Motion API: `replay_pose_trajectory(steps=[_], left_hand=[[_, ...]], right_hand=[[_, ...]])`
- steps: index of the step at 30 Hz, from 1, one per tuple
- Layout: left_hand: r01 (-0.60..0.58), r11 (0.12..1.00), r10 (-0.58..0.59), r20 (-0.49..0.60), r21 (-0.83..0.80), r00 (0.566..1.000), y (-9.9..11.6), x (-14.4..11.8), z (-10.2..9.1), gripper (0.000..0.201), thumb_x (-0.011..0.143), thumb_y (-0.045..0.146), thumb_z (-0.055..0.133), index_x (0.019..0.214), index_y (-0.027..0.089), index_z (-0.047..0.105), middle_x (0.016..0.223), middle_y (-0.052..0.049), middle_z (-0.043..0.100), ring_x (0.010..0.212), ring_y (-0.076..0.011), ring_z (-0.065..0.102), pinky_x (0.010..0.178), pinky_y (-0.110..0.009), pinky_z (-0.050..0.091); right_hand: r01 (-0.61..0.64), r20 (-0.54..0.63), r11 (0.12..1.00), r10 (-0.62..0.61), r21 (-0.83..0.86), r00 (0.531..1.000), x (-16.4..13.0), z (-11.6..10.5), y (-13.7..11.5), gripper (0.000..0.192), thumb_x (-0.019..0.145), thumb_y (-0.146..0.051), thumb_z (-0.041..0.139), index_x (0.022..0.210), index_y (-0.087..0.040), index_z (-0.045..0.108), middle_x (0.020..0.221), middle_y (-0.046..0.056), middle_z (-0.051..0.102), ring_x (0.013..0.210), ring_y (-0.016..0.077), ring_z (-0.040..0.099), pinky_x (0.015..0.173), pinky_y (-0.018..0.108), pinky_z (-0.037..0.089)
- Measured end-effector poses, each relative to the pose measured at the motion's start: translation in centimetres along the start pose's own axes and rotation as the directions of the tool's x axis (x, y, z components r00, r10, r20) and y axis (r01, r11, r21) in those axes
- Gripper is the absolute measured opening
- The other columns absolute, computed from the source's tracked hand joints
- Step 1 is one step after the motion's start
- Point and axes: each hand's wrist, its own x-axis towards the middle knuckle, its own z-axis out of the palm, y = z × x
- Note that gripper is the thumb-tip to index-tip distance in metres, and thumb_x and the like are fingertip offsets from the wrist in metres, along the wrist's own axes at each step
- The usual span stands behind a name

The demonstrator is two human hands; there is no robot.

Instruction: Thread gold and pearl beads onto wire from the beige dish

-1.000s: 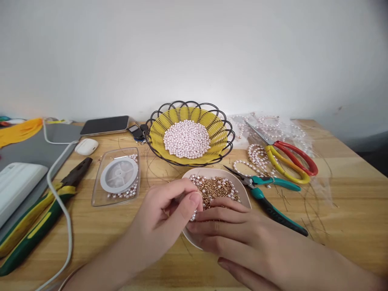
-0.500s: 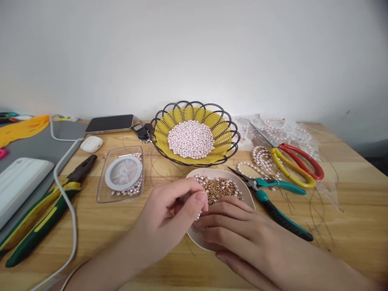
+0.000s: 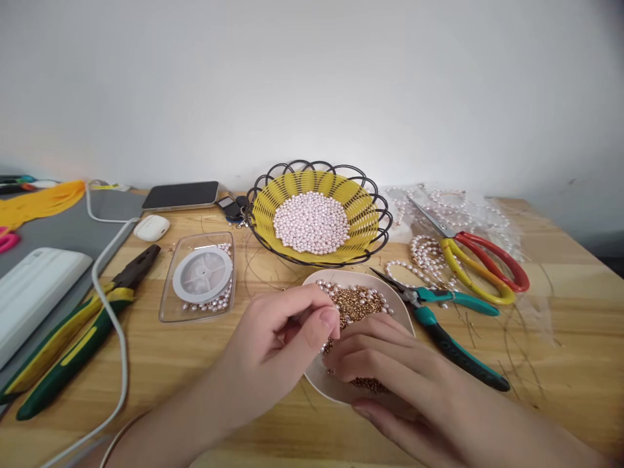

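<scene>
My left hand [image 3: 285,344] is closed, thumb and forefinger pinched together over the near left part of a pale bowl [image 3: 407,318]. What sits inside the pinch is hidden or too small to name. The bowl holds loose gold beads [image 3: 359,304] mixed with pearl beads [image 3: 323,286]. Over the bowl's near right side, my right hand [image 3: 409,370] has its fingers bent down among the beads, the thumb held apart below the rim. Nothing shows gripped in it. Right behind the bowl, a yellow basket [image 3: 365,221] with a black looped rim contains many pinkish pearl beads [image 3: 312,222].
Green-handled pliers [image 3: 439,325], red-and-yellow scissors [image 3: 480,260] and pearl strands [image 3: 429,257] lie right, with loose wires. Left are a clear box [image 3: 166,305] with a spool [image 3: 202,274], larger pliers [image 3: 88,325], a white cable [image 3: 119,338], a phone [image 3: 180,195] and an earbud case [image 3: 152,227].
My right hand's fingers have bent more and lifted slightly, uncovering gold beads beneath them. The left pinch holds its shape. The whole scene has shifted slightly right in view.
</scene>
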Motion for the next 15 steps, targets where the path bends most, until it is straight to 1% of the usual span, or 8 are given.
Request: replay_pose_trajectory(steps=[4,9,12,15], left_hand=[[-0.004,1.000,0.004,0.005,0.003,1.000,0.00,0.05,-0.03,0.028,0.101,0.028,0.050,0.076,0.019,0.060,0.065,0.004,0.053,0.056,-0.0095,0.044,0.048,-0.020,0.033],[-0.015,1.000,0.015,0.010,-0.003,1.000,-0.01,0.18,-0.03,0.029,0.101,0.027,0.050,0.075,0.019,0.059,0.063,0.005,0.049,0.054,-0.0091,0.042,0.047,-0.019,0.032],[-0.007,1.000,0.006,0.007,0.011,1.000,-0.10,0.09,-0.02,0.029,0.101,0.028,0.050,0.076,0.019,0.059,0.063,0.005,0.050,0.055,-0.0097,0.043,0.048,-0.020,0.032],[0.000,1.000,0.000,0.008,0.020,1.000,-0.15,0.02,-0.04,0.030,0.102,0.029,0.049,0.075,0.019,0.058,0.064,0.004,0.050,0.055,-0.0102,0.042,0.048,-0.021,0.032]], right_hand=[[-0.021,-0.070,0.996,0.014,-0.092,0.997,-0.14,0.27,0.11,0.018,0.095,-0.012,0.060,0.112,-0.018,0.062,0.102,0.007,0.068,0.095,0.0236,0.058,0.089,0.038,0.045],[-0.022,-0.107,0.984,0.003,-0.178,0.994,0.04,0.44,-0.30,0.010,0.092,-0.025,0.071,0.100,-0.019,0.069,0.092,0.005,0.066,0.084,0.0229,0.055,0.082,0.038,0.041],[-0.028,-0.103,0.982,0.009,-0.185,0.995,0.16,0.57,-0.46,0.010,0.091,-0.027,0.074,0.096,-0.019,0.071,0.090,0.003,0.066,0.083,0.0222,0.055,0.082,0.037,0.040],[-0.045,-0.072,0.983,0.033,-0.180,0.997,0.18,0.72,-0.44,0.010,0.091,-0.028,0.074,0.094,-0.018,0.071,0.093,0.004,0.067,0.086,0.0228,0.056,0.084,0.037,0.041]])
